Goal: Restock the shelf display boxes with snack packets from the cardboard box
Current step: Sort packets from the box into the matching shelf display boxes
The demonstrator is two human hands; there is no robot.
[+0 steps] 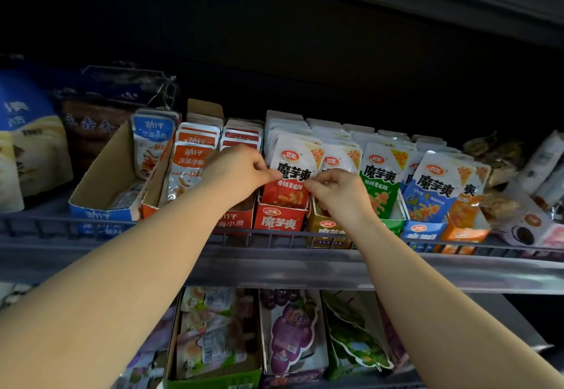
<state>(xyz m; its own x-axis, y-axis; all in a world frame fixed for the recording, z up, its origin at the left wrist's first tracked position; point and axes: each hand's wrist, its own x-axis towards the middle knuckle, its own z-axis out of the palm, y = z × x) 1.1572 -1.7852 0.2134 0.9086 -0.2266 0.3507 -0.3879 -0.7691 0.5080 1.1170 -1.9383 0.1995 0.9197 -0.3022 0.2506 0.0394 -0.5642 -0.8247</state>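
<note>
The shelf carries a red display box, and in it the front packet stands upright, long axis vertical. It sits between both hands, equally near. The left hand pinches its left edge. The right hand, fingers curled, seems to pinch its right edge.

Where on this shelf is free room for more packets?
The blue display box, far left, is mostly bare in front of its few packets. The red box, where left hand and right hand pinch a packet, and the boxes right of it are crowded.
</note>
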